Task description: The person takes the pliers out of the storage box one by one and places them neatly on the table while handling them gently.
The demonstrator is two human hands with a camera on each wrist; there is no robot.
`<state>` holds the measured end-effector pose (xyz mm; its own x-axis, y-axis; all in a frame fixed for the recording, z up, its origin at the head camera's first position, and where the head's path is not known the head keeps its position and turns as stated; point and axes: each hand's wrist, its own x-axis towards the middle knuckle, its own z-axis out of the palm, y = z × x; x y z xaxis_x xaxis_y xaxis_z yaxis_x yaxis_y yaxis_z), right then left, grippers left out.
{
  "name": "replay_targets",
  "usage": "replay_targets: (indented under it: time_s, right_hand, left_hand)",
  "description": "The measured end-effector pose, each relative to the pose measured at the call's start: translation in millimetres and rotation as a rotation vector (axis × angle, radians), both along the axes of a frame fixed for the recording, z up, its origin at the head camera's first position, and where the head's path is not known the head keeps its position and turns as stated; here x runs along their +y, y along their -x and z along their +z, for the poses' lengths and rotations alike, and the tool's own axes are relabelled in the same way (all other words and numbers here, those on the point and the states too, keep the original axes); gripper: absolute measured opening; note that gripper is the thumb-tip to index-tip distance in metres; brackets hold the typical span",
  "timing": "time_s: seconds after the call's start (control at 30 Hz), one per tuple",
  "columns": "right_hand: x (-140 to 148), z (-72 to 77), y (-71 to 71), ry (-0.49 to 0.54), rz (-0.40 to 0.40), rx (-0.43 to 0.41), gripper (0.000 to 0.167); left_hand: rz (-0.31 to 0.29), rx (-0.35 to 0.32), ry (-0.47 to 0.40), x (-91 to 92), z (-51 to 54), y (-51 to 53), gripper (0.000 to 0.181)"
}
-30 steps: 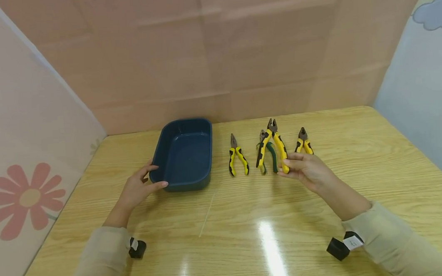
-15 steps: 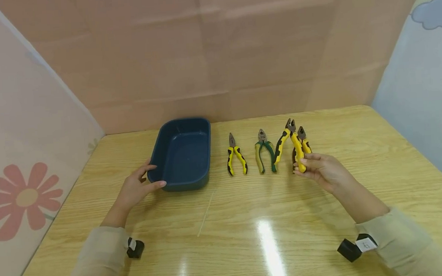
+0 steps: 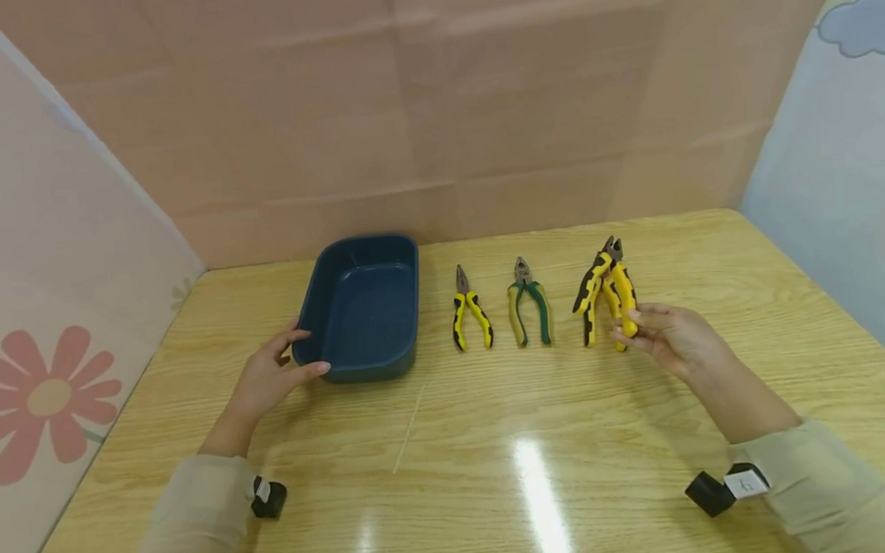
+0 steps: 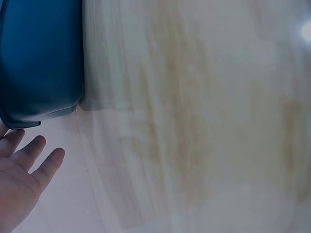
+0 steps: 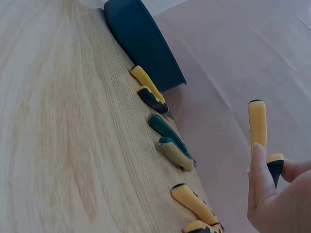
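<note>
In the head view my right hand [image 3: 674,339] pinches one yellow handle of a pair of pliers [image 3: 627,296] between thumb and fingers. These pliers are raised, handles spread, in front of a second yellow-and-black pair [image 3: 591,327] on the table, hiding its head. The right wrist view shows the held handle [image 5: 257,121] standing upright from the hand. My left hand [image 3: 267,377] touches the near-left corner of a dark blue plastic basin [image 3: 372,372], thumb on the near rim. Its fingers [image 4: 48,167] look straight and spread in the left wrist view.
Between basin and right hand lie yellow-and-black long-nose pliers [image 3: 472,308] and green-handled pliers [image 3: 526,301], handles toward me. The wooden table [image 3: 466,442] meets a brown backdrop [image 3: 434,110] behind and pale walls at the sides.
My right hand has carried the held pliers rightward, from in front of the green-handled pair to in front of the rightmost pair. The left hand stays at the basin's corner.
</note>
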<state>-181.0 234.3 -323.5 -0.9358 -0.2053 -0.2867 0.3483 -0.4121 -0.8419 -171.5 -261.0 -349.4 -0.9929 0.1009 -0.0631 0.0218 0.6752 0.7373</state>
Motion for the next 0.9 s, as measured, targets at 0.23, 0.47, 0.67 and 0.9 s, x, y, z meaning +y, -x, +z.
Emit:
replay_targets:
  time_s: [0.23,0.47,0.67,0.9]
  right_hand:
    - [14.3,-6.5,2.9,0.054,-0.054,-0.064,0.053]
    - [31.8,-13.8,4.6,0.120,-0.096,-0.121,0.024]
    - [49.8,-20.2,4.8,0.119,-0.092,-0.182,0.038]
    - [65.4,-26.9,4.2,0.090,-0.064,-0.191,0.021]
  left_hand:
    - [0.002,-0.004,-0.006,-0.2,0.5,1.4,0.081]
    - [-0.003,-0.007,-0.002,0.0,0.3,1.6,0.081]
    - [-0.006,0.000,0.002,-0.2,-0.2,1.4,0.080]
    - [-0.007,-0.002,-0.003,-0.9,-1.7,1.1,0.079]
